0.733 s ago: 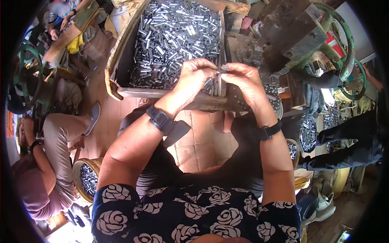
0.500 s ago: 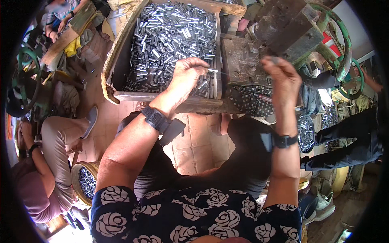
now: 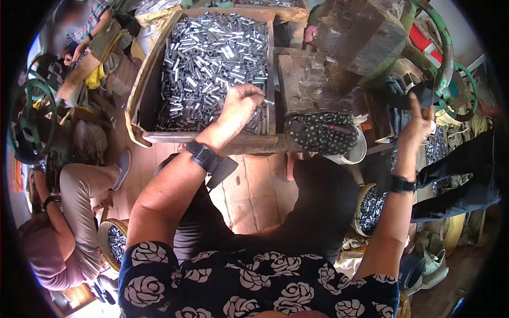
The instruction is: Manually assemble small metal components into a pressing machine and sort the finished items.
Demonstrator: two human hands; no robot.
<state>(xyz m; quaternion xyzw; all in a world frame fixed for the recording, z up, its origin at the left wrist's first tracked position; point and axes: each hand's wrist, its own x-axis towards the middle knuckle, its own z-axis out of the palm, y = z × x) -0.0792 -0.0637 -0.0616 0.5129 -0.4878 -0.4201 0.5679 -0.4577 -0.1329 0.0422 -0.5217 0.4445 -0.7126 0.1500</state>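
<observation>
My left hand pinches a small shiny metal tube over the right side of a wooden tray. Many loose metal tubes of the same sort fill this tray. To the right, my right hand is raised beside a green curved metal wheel. Its fingers look stretched and apart, with a fingertip close to a black piece on the wheel; whether they touch, I cannot tell. Between my hands stands a worn, dark metal block.
A polka-dot cloth with a dark tool on it hangs below the block, by a white bucket. Round containers of tubes stand at right and left. People sit at left; dark-trousered legs show at right.
My right hand has moved from beside the metal block out to the right, toward the green wheel, and its fingers have opened. My left hand still holds the tube. The view has shifted slightly.
</observation>
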